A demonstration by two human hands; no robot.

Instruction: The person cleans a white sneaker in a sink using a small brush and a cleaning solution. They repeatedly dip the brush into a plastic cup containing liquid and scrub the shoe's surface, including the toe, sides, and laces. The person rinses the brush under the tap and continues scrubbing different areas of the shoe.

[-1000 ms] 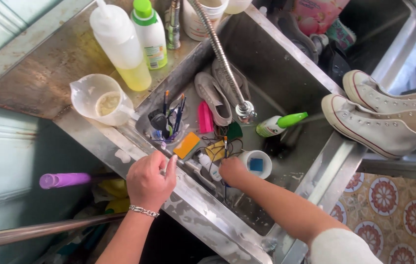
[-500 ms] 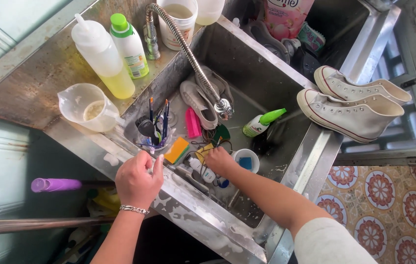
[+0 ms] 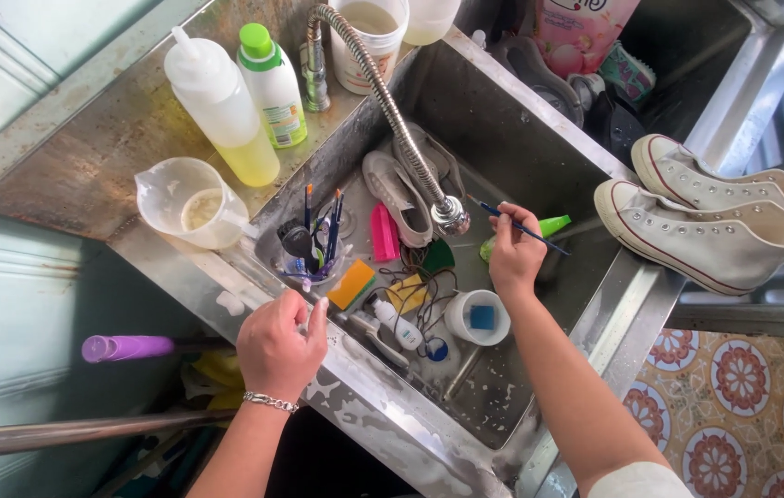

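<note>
The right hand (image 3: 514,254) pinches a thin paintbrush (image 3: 521,227) over the sink (image 3: 540,166); the left hand (image 3: 279,346), seemingly empty, rests loosely curled on its rim.

The thin paintbrush (image 3: 518,226) in my right hand (image 3: 514,256) has a dark blue handle and a fine tip; I pinch it near its middle, so it lies slanted, tip up toward the faucet head (image 3: 450,216) and tail end pointing away from it, down toward the sink's right wall. It hangs above the sink floor, just right of the faucet head. The small clear cup (image 3: 312,261) near my left hand (image 3: 279,344) stands upright left of the faucet head, against the sink's front wall, with several blue brushes and a dark one standing in it.
</note>
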